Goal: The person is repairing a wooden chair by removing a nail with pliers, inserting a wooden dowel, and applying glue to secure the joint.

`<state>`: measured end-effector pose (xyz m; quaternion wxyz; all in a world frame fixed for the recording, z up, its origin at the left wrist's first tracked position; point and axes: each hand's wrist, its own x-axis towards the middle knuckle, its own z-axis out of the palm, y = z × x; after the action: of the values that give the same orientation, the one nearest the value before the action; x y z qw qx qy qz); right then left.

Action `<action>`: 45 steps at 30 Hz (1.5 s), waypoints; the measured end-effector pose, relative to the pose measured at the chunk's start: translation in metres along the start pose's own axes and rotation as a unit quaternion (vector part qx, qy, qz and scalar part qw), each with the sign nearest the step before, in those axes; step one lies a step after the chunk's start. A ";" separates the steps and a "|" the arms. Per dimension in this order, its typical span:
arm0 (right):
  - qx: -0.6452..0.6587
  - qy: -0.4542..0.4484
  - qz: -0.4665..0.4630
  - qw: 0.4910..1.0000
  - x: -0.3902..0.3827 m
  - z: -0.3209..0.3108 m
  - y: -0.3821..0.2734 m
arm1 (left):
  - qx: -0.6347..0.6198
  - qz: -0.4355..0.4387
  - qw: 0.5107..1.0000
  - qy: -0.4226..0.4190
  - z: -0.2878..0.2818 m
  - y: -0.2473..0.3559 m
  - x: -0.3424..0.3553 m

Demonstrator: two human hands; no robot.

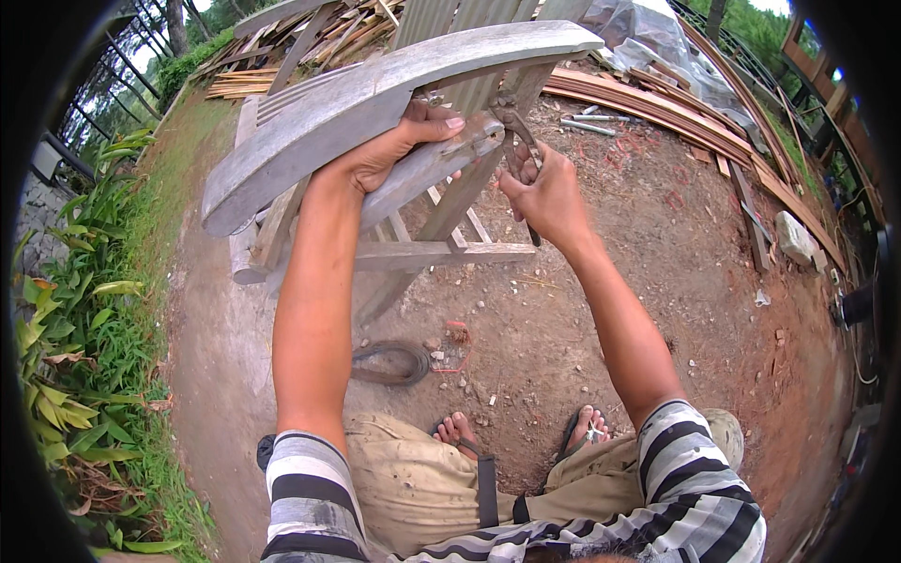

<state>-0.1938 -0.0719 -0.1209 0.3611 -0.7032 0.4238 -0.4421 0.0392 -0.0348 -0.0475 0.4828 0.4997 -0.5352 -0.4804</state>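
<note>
A weathered grey wooden armchair (357,103) is tilted in front of me, its long curved armrest slanting across the top. Beneath the armrest, my left hand (399,145) is closed round a rounded wooden rail (427,167), with the thumb along its top. The rail's end has a small hole. At that end sit the jaws of dark metal pincers (518,131), close against the wood. My right hand (549,192) grips their handles, and one handle end sticks out below the fist. Whether the jaws bite on anything is too small to tell.
A dark coiled hose or cable (389,363) lies on the dirt near my feet. Metal pipes (591,124) and stacked timber (648,117) are at the back right, beside clear plastic sheeting (643,33). Scrap wood (249,83) lies back left; leafy plants (80,375) line the left.
</note>
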 end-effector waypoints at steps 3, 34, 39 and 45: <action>-0.007 0.007 -0.016 1.000 0.003 0.002 0.007 | -0.040 0.026 0.998 -0.045 0.004 0.005 -0.005; -0.026 0.038 -0.089 0.995 -0.015 0.018 0.019 | 0.080 0.028 0.995 -0.060 0.014 0.004 -0.008; 0.109 0.121 0.010 0.987 -0.017 0.029 0.022 | 0.070 0.014 0.994 -0.085 0.006 0.000 -0.008; 0.001 0.080 -0.035 0.996 -0.020 0.019 0.016 | 0.087 0.010 0.994 -0.068 0.006 -0.002 -0.013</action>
<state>-0.1858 -0.0566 -0.1477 0.3109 -0.6796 0.4258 -0.5100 0.0337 -0.0217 -0.0500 0.4046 0.5009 -0.6115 -0.4599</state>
